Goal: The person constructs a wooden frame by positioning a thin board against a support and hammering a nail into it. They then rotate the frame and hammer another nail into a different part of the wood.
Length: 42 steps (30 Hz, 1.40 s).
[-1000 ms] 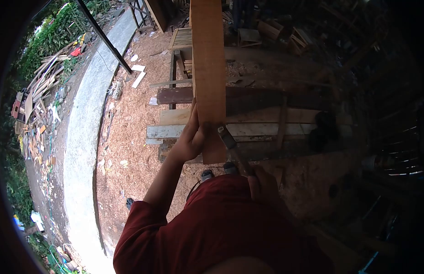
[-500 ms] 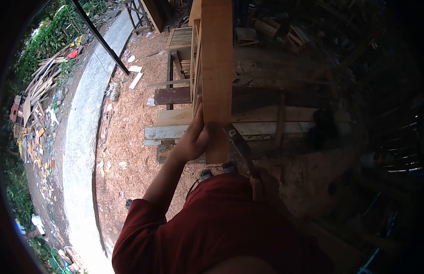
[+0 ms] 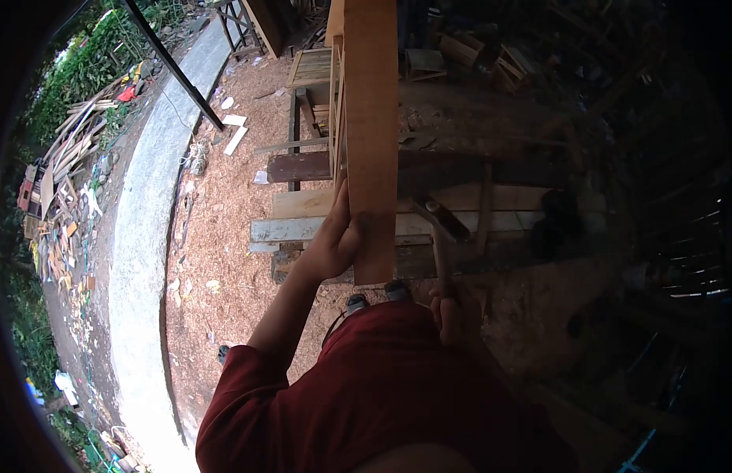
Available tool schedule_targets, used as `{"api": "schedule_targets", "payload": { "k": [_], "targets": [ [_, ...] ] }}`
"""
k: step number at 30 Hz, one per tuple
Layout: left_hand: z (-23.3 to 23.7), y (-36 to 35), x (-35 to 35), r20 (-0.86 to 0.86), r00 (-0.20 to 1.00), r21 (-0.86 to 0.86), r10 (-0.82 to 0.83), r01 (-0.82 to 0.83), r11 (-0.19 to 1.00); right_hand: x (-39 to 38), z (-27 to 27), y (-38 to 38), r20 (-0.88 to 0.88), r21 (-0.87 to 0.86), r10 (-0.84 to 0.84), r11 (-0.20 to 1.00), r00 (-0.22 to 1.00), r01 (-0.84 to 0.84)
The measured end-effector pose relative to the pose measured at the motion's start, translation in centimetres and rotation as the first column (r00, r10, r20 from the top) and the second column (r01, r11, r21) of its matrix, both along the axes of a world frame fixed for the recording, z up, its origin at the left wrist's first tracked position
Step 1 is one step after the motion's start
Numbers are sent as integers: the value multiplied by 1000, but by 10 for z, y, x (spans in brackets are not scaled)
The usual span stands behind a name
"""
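A long wooden board (image 3: 371,134) runs from the top of the view down toward my body and forms the near side of a slatted wooden frame. My left hand (image 3: 336,243) is closed around the board's left edge near its lower end, with the thumb on its face. In my right hand (image 3: 458,315) is a hammer (image 3: 442,256), gripped by its wooden handle. The hammer's head (image 3: 447,219) is up, a short way right of the board and apart from it. Deep shade hides part of the right hand.
Planks (image 3: 291,229) lie across the floor behind the board. Wood shavings (image 3: 216,260) cover the ground at left, beside a concrete strip (image 3: 137,260). A dark post (image 3: 173,65) leans at upper left. Scrap wood (image 3: 66,150) is heaped farther left; the right side is very dark.
The hammer has swung away from the board's right edge, to the right, and its head has turned. My left hand stays on the board, which has shifted slightly left.
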State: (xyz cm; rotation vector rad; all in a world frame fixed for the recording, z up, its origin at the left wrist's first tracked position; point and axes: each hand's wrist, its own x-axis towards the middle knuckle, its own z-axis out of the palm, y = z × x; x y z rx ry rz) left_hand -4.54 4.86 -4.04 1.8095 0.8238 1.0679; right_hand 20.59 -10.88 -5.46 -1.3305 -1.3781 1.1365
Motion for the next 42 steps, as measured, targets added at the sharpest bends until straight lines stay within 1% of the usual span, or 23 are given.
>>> {"api": "schedule_targets", "payload": {
  "k": [2,3,5,6,8,12,14,17,18,20,21,23,24,26,27,29,30,32,33,35,36,38,42],
  "targets": [
    [2,0,1,20,1000,49,1,-2,999,-9,4,23,-45,-88,-54,995,998,50],
    [3,1,3,23,1000,58,-1,-1,998,-16,9,36,-43,-79,-55,996,998,52],
    [7,1,5,76,996,-33,-42,45,998,-34,22,62,-218,-13,-113,994,969,113],
    [5,2,4,76,996,-21,-39,41,999,-40,24,74,-219,0,-106,994,970,108],
    [-6,4,2,37,999,19,-13,12,1000,-51,23,93,-283,60,-106,990,953,128],
    [-2,3,3,64,998,46,-19,16,999,-67,32,103,-302,56,-96,991,949,118],
    [-3,3,1,101,994,-2,-40,41,999,-71,29,106,-324,54,-54,996,945,75],
    [-5,2,-1,99,995,-6,-19,19,1000,-76,27,108,-360,34,-66,996,930,84],
    [-7,2,-2,98,995,-7,-16,17,1000,-77,30,109,-362,33,-63,996,930,81],
    [-11,2,-3,81,997,10,2,-3,1000,-79,37,111,-286,27,-107,992,952,119],
    [-10,1,-3,79,997,3,5,-6,1000,-79,37,112,-287,20,-106,993,952,117],
    [-8,3,-3,142,990,-36,-14,19,999,-77,36,115,-231,29,-98,994,968,108],
    [-7,3,-4,139,990,-43,-13,19,999,-77,38,116,-234,23,-100,994,967,108],
    [-6,4,-7,162,985,35,-57,52,998,-78,47,116,-264,-79,-89,994,960,71],
    [-8,4,-7,161,985,33,-57,52,998,-79,45,115,-265,-81,-90,994,960,70],
    [-12,4,-10,124,992,101,-29,17,995,-81,42,117,-289,-26,-83,997,954,79],
    [-13,4,-10,121,992,101,-26,14,995,-82,44,116,-291,-26,-80,997,953,75],
    [-14,3,-9,182,983,24,-11,7,1000,-83,50,114,-232,-48,-67,997,970,57],
    [-14,2,-9,182,983,26,-10,6,1000,-84,49,114,-232,-46,-65,997,971,56],
    [-12,3,-8,205,979,13,-20,18,1000,-84,46,115,-296,-46,-72,997,953,61],
    [-13,4,-8,208,978,21,-22,18,1000,-83,45,116,-293,-38,-70,997,954,61],
    [-16,5,-9,94,995,63,26,-32,997,-82,43,117,-371,-127,-91,991,924,47],
    [-16,2,-10,69,997,53,38,-42,998,-81,45,116,-335,-111,-102,991,937,68]
  ]
}}
